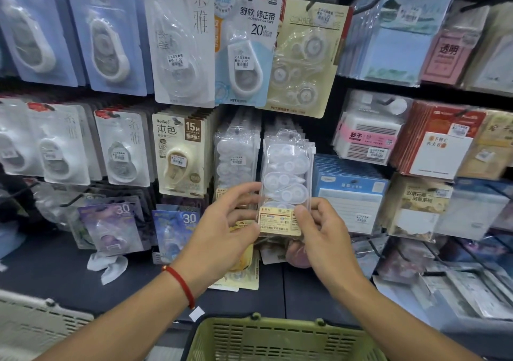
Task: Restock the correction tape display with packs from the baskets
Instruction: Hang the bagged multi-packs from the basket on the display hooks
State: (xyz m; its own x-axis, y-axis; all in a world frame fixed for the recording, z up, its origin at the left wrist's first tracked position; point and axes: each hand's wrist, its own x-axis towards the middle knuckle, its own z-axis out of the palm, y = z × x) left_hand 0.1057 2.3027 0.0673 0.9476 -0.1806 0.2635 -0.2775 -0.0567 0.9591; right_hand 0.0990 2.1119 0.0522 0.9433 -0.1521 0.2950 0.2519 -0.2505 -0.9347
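Clear-plastic correction tape pack (286, 183), several white dispensers stacked under the blister, yellow label card at the foot; held upright in front of the display wall (194, 88), against a hanging row of matching clear packs (237, 155) just to its left. Left hand (222, 230): fingers curled round the pack's lower left edge, thumb near the label; red cord bracelet (180, 283) on the wrist. Right hand (319, 233): thumb and fingers pinch the lower right corner over the label. Green basket (280, 338): slotted rim at the bottom edge, directly below both hands; contents not visible. Grey basket (36, 321): corner at lower left. Display wall: carded correction tapes on hooks, blue cards upper left, white cards centre, beige "15M" card (180, 152) left of the clear packs. Sticky-note packs (394, 35) fill the hooks to the right. Loose packs lie on the dark shelf (55, 271) beneath
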